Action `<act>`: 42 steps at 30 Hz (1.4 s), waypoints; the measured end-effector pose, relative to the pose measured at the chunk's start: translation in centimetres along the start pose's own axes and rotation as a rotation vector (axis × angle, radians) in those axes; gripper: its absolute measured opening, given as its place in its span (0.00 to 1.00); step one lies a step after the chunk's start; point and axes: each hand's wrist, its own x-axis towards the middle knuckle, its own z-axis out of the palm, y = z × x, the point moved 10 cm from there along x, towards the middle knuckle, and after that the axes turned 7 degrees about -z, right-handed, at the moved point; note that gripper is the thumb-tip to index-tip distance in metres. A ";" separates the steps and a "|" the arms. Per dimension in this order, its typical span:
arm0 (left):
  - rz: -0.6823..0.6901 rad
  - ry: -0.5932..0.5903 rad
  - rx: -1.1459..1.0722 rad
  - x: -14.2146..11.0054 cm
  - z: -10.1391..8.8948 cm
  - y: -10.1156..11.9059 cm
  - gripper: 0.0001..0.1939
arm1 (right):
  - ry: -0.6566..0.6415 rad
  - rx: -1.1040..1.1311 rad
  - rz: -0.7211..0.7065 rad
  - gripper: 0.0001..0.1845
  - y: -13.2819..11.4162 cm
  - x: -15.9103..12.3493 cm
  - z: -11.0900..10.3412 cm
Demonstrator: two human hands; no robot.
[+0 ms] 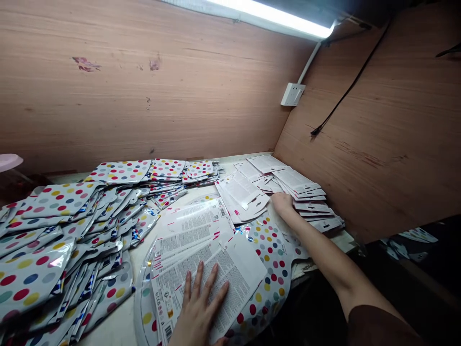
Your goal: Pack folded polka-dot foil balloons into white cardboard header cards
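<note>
My left hand (200,302) lies flat with fingers spread on a fan of printed cardboard sleeves (180,250), covered in small text and barcodes. Under them is a polka-dot plastic piece (270,259) with a clear rounded rim, partly covered. My right hand (283,203) reaches forward with fingers curled, between a small stack of white cards (243,194) and a larger pile of white cards (298,185). Its fingertips face away, so whatever they grip is hidden.
Many polka-dot packets (61,202) lie in overlapping rows across the left and back of the table. Wooden panels (162,86) rise behind and at right. A lit tube lamp (273,17), a wall socket (293,94) and a hanging black cable (355,79) are above.
</note>
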 end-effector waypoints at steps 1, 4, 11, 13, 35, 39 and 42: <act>0.012 0.017 0.025 0.0 0.1 0.0 0.48 | 0.033 -0.009 -0.009 0.19 -0.1 0.4 -0.6; 0.026 0.079 0.075 -0.1 0.4 -0.2 0.40 | 0.158 -0.037 -0.087 0.18 -1.0 1.3 -2.6; 0.000 0.102 0.053 -0.3 0.8 -0.4 0.36 | 0.235 -0.012 -0.411 0.21 -5.5 3.3 -2.5; -0.012 0.093 0.045 -0.2 0.8 -0.4 0.37 | 0.233 0.000 -0.426 0.21 -5.6 3.8 -1.8; 0.068 0.074 0.073 -0.4 -0.1 0.8 0.39 | 0.286 0.034 -0.455 0.16 -8.4 2.8 -3.8; 0.030 0.104 0.096 -1.1 0.5 0.1 0.34 | 0.235 -0.005 -0.369 0.19 -6.6 8.3 -4.4; 0.021 0.161 0.116 -1.8 0.6 -0.5 0.31 | 0.184 -0.015 -0.235 0.18 -2.7 11.2 -4.9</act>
